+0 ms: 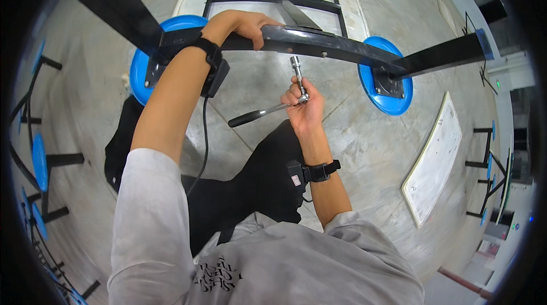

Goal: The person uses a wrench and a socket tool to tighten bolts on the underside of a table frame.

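My left hand lies over the black metal beam of an upturned frame, its fingers curled round the beam's edge. In my right hand, closed around the head and extension, is a socket wrench with a dark grip pointing left. Its chrome socket points up toward the beam and stands a little apart from it. Two small bolt heads or holes show on the beam's near face; one is a shiny bolt. A round blue seat is bolted under the beam's right end.
Another blue seat sits at the beam's left end. Thick black legs rise from the frame. A white panel lies on the grey floor at right, another beneath the far frame. More blue-seated frames stand at left.
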A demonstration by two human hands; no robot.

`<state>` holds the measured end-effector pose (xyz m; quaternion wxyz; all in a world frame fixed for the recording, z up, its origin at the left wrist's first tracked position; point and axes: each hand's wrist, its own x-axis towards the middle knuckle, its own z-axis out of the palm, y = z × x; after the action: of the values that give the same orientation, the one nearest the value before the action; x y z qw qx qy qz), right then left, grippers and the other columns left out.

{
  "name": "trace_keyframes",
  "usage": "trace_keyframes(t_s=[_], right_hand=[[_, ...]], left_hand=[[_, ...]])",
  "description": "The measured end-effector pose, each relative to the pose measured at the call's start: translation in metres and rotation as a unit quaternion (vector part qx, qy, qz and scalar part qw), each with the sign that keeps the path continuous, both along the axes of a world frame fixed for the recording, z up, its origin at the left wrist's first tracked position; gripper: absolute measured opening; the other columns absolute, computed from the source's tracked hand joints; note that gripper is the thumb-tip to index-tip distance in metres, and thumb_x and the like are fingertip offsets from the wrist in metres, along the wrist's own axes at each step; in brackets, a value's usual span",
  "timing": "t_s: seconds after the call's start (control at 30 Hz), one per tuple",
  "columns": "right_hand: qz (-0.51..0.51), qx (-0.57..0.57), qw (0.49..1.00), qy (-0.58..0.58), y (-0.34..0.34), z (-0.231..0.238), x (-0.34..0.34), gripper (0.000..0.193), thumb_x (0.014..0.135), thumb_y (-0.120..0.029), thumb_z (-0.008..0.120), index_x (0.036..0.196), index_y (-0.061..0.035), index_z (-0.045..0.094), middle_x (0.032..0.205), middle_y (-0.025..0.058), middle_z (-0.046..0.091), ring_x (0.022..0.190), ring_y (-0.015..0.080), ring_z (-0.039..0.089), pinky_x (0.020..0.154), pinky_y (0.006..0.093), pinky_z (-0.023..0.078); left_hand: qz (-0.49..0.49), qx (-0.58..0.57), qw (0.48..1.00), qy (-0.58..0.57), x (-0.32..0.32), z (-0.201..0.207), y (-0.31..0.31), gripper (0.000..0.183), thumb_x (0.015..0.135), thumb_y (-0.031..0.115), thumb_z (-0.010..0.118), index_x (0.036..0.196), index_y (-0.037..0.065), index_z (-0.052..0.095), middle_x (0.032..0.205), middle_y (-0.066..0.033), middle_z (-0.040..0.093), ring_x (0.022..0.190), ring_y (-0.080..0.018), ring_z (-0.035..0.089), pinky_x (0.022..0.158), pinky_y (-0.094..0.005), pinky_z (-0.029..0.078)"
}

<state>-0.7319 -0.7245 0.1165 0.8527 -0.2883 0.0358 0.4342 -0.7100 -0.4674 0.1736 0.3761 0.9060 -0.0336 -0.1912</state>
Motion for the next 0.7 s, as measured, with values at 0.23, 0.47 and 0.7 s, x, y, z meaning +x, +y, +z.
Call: trace_keyframes(t_s=[0.23, 0.47, 0.7], right_hand=[[-0.037, 0.097, 0.990, 0.095, 0.009, -0.010, -0.005, 0.023, 0.090, -0.018, 0.040, 0.089, 0.0024, 0.050, 0.055, -0.0006, 0.037, 0.048, 0.0111, 0.034, 0.051, 0.0257, 0.030], [-0.057, 0.172, 0.970, 0.159, 0.024, -0.012, -0.012, 0.021, 0.090, -0.018, 0.039, 0.088, 0.0008, 0.050, 0.054, -0.0017, 0.033, 0.047, 0.0106, 0.032, 0.052, 0.0255, 0.030], [-0.034, 0.241, 0.943, 0.226, 0.030, -0.015, -0.012, 0.020, 0.088, -0.017, 0.042, 0.088, 0.0020, 0.049, 0.054, -0.0016, 0.035, 0.046, 0.0098, 0.033, 0.051, 0.0245, 0.029]], left_hand=[[0.005, -0.055, 0.998, 0.023, 0.000, 0.000, -0.002, 0.085, 0.046, 0.002, 0.062, 0.129, 0.012, 0.047, 0.094, -0.0039, 0.060, 0.082, -0.0149, 0.052, 0.077, -0.0249, 0.043], [-0.042, -0.043, 0.998, -0.025, 0.005, -0.007, 0.003, 0.088, 0.046, 0.003, 0.061, 0.131, 0.006, 0.041, 0.096, -0.0063, 0.059, 0.082, -0.0158, 0.051, 0.076, -0.0248, 0.043], [-0.033, -0.056, 0.998, -0.001, 0.001, -0.001, -0.001, 0.089, 0.047, 0.005, 0.061, 0.133, 0.007, 0.039, 0.092, -0.0066, 0.058, 0.080, -0.0159, 0.051, 0.074, -0.0242, 0.043]])
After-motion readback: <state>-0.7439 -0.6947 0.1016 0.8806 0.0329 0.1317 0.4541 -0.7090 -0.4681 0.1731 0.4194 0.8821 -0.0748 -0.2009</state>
